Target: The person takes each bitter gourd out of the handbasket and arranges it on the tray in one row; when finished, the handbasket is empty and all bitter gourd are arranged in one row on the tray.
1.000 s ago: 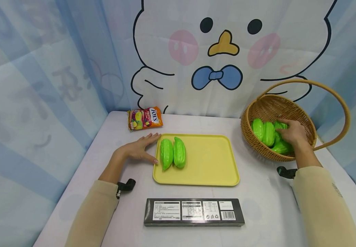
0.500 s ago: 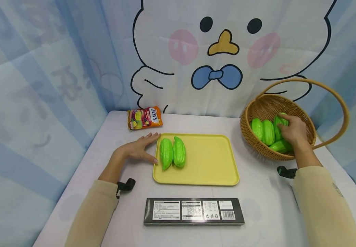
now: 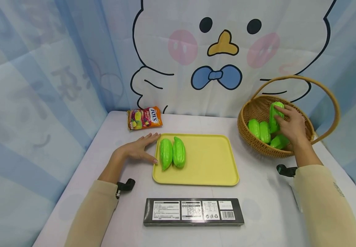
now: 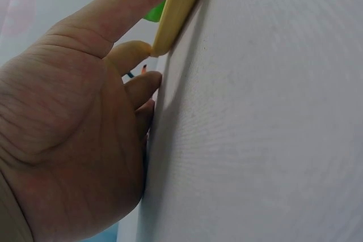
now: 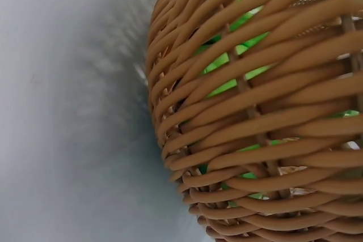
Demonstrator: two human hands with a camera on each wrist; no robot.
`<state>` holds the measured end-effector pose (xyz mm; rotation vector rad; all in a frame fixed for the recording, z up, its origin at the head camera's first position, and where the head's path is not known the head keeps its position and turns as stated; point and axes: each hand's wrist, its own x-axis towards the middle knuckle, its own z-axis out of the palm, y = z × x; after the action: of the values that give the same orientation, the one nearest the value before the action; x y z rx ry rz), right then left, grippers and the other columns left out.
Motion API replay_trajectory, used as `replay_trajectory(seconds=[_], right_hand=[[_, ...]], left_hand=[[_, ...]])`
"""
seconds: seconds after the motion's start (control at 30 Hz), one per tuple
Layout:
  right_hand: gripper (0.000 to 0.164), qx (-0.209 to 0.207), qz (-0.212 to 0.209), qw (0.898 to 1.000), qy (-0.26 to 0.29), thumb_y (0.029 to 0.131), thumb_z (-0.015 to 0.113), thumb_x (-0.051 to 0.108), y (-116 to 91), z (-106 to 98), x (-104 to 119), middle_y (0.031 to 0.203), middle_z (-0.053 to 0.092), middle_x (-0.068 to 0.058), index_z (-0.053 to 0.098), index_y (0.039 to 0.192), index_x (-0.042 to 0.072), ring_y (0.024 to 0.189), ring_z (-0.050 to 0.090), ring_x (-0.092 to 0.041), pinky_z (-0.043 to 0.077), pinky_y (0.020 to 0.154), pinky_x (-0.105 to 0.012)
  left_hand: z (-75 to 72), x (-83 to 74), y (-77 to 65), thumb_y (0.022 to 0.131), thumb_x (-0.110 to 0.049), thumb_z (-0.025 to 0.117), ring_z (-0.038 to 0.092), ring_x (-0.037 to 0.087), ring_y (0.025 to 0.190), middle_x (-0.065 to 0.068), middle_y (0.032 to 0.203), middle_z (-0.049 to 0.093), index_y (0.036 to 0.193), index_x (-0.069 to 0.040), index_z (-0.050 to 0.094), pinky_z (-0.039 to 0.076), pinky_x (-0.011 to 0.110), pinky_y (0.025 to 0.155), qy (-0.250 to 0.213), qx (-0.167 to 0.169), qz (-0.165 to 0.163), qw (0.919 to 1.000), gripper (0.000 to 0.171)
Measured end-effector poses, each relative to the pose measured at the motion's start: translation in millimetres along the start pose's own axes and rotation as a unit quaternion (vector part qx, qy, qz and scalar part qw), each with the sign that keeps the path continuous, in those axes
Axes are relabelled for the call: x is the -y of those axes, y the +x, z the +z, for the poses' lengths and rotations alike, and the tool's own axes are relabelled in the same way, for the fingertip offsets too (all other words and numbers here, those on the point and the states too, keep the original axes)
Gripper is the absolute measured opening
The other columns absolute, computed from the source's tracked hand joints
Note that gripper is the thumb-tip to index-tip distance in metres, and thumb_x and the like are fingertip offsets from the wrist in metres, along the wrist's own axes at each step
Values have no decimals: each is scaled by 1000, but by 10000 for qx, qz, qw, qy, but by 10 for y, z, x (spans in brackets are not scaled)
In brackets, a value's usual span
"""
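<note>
My right hand (image 3: 294, 126) reaches into a woven basket (image 3: 253, 145) and pinches a ridged, bright green toy vegetable (image 3: 273, 120), which stands upright above the others. Several similar green vegetables (image 3: 264, 132) lie below it. Wickerwork (image 5: 272, 123) fills most of the right wrist view and hides that hand. My left hand (image 3: 137, 149) rests with spread, straight fingers at the left edge of a yellow tray (image 3: 208, 161). Its thumb and fingertip meet the tray's rim in the left wrist view. Two green vegetables (image 3: 179, 152) lie side by side on the tray's left part.
An orange candy packet (image 3: 145, 118) lies behind the tray's left corner. In front of the tray is a long black box (image 3: 194, 212) with white labels. The basket's tall arched handle (image 3: 335, 106) leans right. A printed curtain (image 3: 215, 96) hangs behind the white table (image 3: 258, 202).
My right hand has raised one green vegetable from the pile, moving it up and slightly left. The basket has shifted and tipped a little leftward. My left hand stays put.
</note>
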<state>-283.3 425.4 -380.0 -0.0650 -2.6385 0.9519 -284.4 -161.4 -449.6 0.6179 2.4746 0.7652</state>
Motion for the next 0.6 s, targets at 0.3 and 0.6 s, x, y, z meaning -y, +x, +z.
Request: replay_trajectory(seconds=[0.3, 0.6], right_hand=[[51, 188, -91, 9995, 254, 109, 55, 34, 46, 18, 153, 172, 25, -13, 49, 156, 16, 159, 18, -45, 24, 122, -71], [54, 457, -219, 9985, 194, 106, 62, 33, 74, 21, 269, 171, 26, -17, 50, 156, 16, 157, 21, -49, 28, 119, -73]], left_hand=[[6, 16, 11, 77, -60, 86, -5, 40, 163, 3, 178, 3, 169, -29, 12, -1, 68, 128, -36, -25, -7, 10000, 122], [11, 17, 11, 76, -60, 87, -5, 38, 163, 2, 178, 3, 169, -29, 13, -1, 66, 129, -22, -30, 21, 10000, 122]])
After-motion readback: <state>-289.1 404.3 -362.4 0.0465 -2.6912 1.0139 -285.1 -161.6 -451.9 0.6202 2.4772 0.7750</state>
